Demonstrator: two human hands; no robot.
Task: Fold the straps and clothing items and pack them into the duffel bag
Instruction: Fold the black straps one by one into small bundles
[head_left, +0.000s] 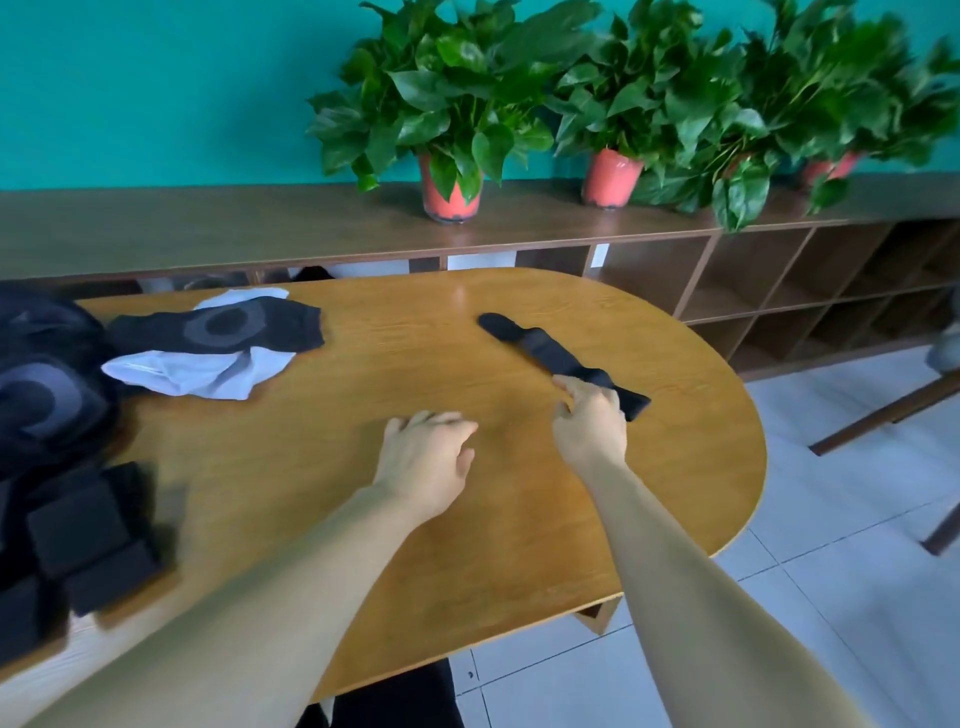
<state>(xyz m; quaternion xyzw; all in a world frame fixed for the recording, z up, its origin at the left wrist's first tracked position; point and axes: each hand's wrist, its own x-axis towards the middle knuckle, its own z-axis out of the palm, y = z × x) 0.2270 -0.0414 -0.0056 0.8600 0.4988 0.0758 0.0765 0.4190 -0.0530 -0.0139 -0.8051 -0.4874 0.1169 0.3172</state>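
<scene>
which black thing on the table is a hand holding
The long black strap on the right: the right hand grips it near one end. The black garment and folded black pieces lie untouched.

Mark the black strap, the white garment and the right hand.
black strap (545, 348), head view, middle of its length.
white garment (197, 371), head view, its uncovered near part.
right hand (589, 426), head view, back of the hand.

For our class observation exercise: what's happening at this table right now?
A person's right hand grips the near end of a long black strap lying on the wooden table. The left hand is open beside it, holding nothing. Farther left, a black garment lies on a white cloth, beside folded black pieces and a dark bag.
</scene>
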